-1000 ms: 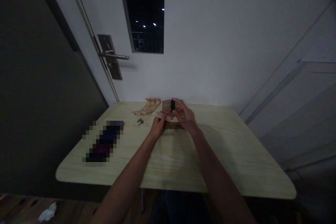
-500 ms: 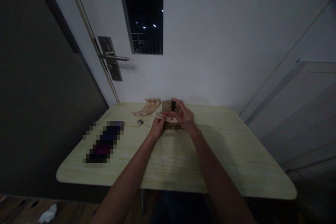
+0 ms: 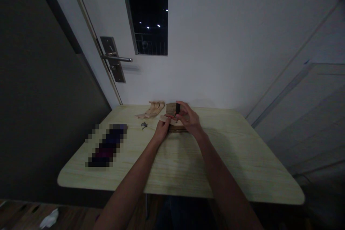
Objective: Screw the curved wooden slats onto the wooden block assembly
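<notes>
A small wooden assembly (image 3: pixel 172 118) of flat pale and brown pieces sits near the far edge of the light wooden table (image 3: pixel 188 165). My left hand (image 3: pixel 161 129) is closed on its pale left piece. My right hand (image 3: pixel 189 119) pinches a short black-handled tool (image 3: pixel 177 108) that stands upright on top of the assembly. Both hands meet over the wood, and they hide much of it.
Several curved pale wood strips (image 3: pixel 151 110) lie left of the assembly. A few small dark metal bits (image 3: pixel 144 125) rest near my left hand. A blurred dark object (image 3: pixel 106 146) lies at the table's left. A door with a lever handle (image 3: pixel 116 58) stands behind.
</notes>
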Action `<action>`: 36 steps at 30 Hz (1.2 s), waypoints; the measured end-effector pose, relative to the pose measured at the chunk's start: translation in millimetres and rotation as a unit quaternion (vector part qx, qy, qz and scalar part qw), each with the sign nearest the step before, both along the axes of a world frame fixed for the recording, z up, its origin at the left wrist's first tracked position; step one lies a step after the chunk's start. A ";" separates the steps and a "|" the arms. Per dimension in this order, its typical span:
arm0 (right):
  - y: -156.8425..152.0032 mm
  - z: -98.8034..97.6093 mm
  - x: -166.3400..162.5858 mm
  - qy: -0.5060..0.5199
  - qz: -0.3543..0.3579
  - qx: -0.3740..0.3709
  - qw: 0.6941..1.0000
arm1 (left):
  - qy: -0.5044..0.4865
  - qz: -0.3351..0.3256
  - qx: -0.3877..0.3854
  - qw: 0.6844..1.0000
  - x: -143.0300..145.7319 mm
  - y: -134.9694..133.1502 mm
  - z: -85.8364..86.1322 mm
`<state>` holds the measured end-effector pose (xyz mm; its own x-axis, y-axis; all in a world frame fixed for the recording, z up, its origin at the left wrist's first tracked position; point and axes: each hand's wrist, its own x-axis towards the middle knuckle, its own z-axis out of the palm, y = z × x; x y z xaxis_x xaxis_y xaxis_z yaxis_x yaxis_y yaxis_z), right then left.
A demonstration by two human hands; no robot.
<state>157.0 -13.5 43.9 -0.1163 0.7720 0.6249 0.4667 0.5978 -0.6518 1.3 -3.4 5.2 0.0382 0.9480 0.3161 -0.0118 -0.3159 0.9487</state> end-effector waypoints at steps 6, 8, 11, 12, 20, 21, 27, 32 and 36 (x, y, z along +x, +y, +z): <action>-1.9 -0.2 -4.7 -0.029 -0.042 0.032 0.998 | 0.000 0.008 -0.011 1.000 0.1 -0.5 0.0; -4.5 1.8 -4.5 -0.024 -0.037 0.033 0.998 | -0.002 0.005 -0.016 1.000 0.4 -1.3 0.9; -6.5 3.8 -2.9 -0.012 -0.009 0.032 0.999 | -0.004 0.002 -0.017 1.000 0.6 -1.7 1.3; -6.4 4.0 -2.5 -0.006 -0.001 0.022 1.000 | -0.004 0.002 -0.016 1.000 0.6 -1.4 0.9; -1.9 0.7 -6.3 0.006 -0.057 0.028 0.998 | -0.004 -0.008 0.011 1.000 -0.1 0.3 -2.1; -1.8 0.5 -6.7 -0.002 -0.063 0.034 0.997 | -0.001 -0.007 0.010 1.000 0.0 -0.2 -1.4; -4.7 2.6 -5.6 -0.033 -0.037 0.053 0.997 | 0.000 0.011 -0.018 1.000 0.6 -2.3 1.5; -6.3 4.5 -2.8 -0.009 0.005 0.029 1.000 | -0.007 -0.002 0.005 1.000 0.0 -0.9 0.4; -4.8 3.6 -3.5 -0.003 -0.020 0.009 1.000 | 0.000 -0.005 0.002 1.000 0.4 0.5 -2.3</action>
